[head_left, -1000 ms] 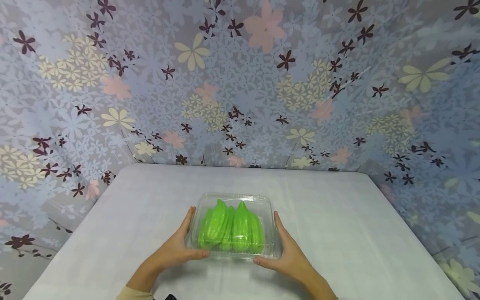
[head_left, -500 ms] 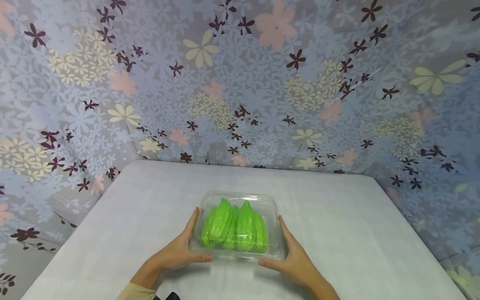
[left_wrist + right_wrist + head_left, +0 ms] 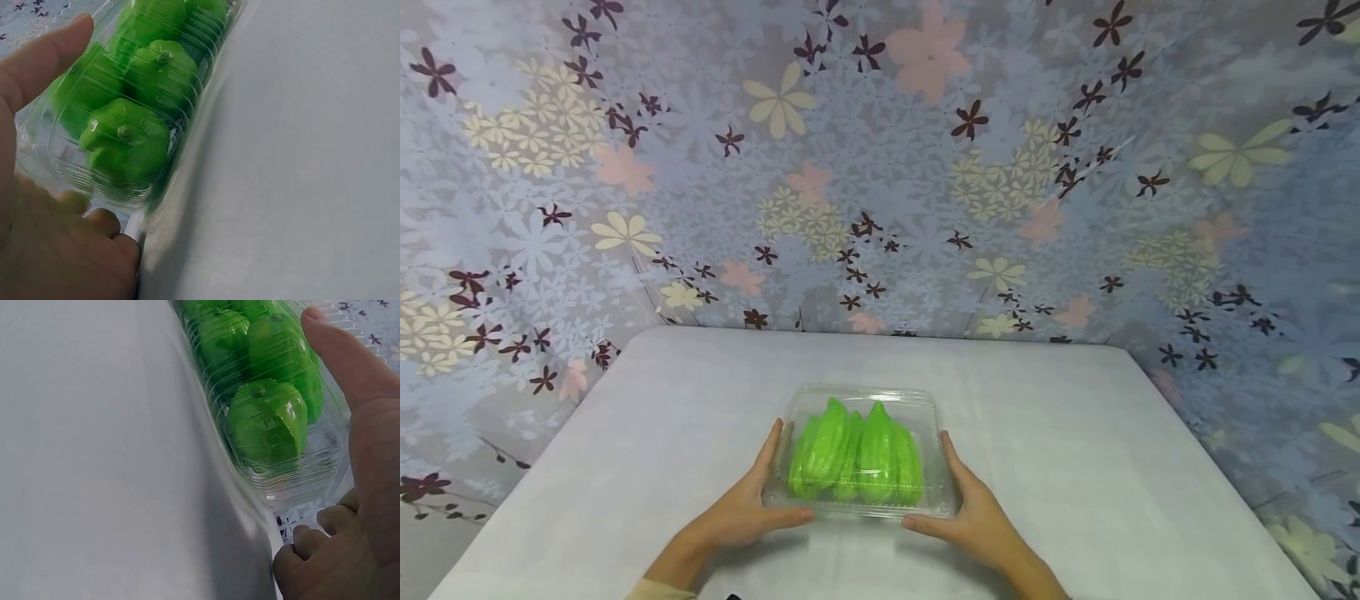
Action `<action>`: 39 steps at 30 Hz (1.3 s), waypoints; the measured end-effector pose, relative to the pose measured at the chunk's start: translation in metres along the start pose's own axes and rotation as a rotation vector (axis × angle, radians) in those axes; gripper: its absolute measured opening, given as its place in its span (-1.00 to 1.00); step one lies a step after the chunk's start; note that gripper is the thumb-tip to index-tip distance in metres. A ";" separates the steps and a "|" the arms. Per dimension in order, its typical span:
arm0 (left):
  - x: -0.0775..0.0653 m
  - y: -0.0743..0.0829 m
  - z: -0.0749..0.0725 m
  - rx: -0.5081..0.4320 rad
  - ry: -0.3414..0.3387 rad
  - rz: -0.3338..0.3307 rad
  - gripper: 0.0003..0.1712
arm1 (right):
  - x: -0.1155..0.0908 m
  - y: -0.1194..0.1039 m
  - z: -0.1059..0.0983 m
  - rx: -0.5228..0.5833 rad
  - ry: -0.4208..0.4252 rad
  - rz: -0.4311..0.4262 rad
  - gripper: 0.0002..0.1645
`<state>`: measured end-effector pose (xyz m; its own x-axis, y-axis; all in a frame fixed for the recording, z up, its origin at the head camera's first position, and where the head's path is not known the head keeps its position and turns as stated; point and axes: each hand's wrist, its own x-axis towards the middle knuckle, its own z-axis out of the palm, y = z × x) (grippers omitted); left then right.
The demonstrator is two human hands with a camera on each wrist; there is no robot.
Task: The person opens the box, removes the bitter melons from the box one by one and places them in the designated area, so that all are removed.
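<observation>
A clear plastic clamshell container (image 3: 928, 408) with its lid closed is on the white table, in the middle of the head view. Inside lie several green ribbed gourds (image 3: 877, 458), pointed tips toward the far side; the left wrist view shows the stem end of one gourd (image 3: 125, 134). My left hand (image 3: 741, 504) grips the container's left side, thumb along the front edge. At the right side, my right hand (image 3: 977, 508) holds it the same way, its thumb (image 3: 344, 356) stretched over the near edge. Both hands' other fingers curl by the container's ends, partly hidden in the head view.
The white-covered table (image 3: 1075, 433) stretches out around the container on all sides. A flower-patterned cloth (image 3: 880, 167) hangs behind the table and along its left and right sides.
The head view has shifted slightly sideways and back. Both hands keep their hold, and the container stays at about the same place on the table.
</observation>
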<state>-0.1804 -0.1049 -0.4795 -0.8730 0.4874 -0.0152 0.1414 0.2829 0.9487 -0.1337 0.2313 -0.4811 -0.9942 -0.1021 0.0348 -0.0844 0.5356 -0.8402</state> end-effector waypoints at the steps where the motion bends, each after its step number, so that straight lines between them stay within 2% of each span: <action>1: -0.001 0.000 -0.001 -0.007 0.007 0.003 0.51 | 0.001 -0.001 0.001 -0.004 -0.004 -0.004 0.55; 8: -0.006 0.001 -0.003 -0.038 0.027 0.041 0.47 | 0.007 -0.005 0.002 -0.046 -0.004 -0.013 0.55; 14: -0.008 -0.001 -0.004 -0.084 0.023 0.066 0.40 | 0.006 -0.005 0.005 -0.026 -0.002 -0.031 0.53; 22: -0.008 -0.003 -0.002 -0.166 0.008 0.059 0.36 | 0.002 -0.003 0.007 -0.052 -0.003 -0.034 0.55; 30: -0.005 0.002 -0.001 -0.168 0.013 0.059 0.23 | 0.001 -0.003 0.002 -0.068 -0.006 -0.044 0.54; 35: -0.005 0.002 -0.002 -0.215 -0.008 0.101 0.13 | 0.000 -0.002 0.000 -0.070 0.001 -0.050 0.53; 39: -0.005 0.001 -0.004 -0.199 0.005 0.133 0.05 | -0.001 -0.002 0.000 -0.078 0.005 -0.043 0.52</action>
<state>-0.1777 -0.1103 -0.4776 -0.8550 0.5056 0.1155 0.1614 0.0478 0.9857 -0.1325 0.2303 -0.4797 -0.9898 -0.1223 0.0726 -0.1317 0.5943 -0.7934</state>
